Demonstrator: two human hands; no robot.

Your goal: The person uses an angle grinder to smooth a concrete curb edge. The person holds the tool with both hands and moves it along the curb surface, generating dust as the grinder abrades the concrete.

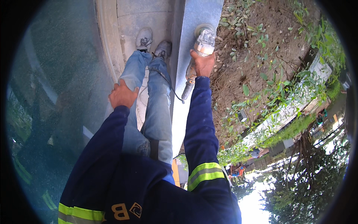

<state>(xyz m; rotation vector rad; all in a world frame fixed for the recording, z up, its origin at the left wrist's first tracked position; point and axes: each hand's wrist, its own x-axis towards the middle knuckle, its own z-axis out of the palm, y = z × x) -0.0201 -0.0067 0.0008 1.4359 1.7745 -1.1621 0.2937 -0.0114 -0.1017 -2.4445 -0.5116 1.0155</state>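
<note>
My right hand (203,64) is wrapped round the body of a dusty angle grinder (205,42). Its round disc (205,27) lies at the far end, against the top of a smooth grey ledge (184,48). The grinder's back end points toward me, and a dark power cord (172,88) runs from it across my leg. My left hand (122,94) rests on my left knee, fingers apart over the light blue jeans (132,71), holding no tool.
Left of me stands a large dark glass pane (67,74) with reflections, edged by a pale frame (106,41). My shoes (144,38) are on a narrow paved strip (143,15). Beyond the ledge lies a soil bed (257,48) with leafy plants (276,89) and a pale kerb (283,112).
</note>
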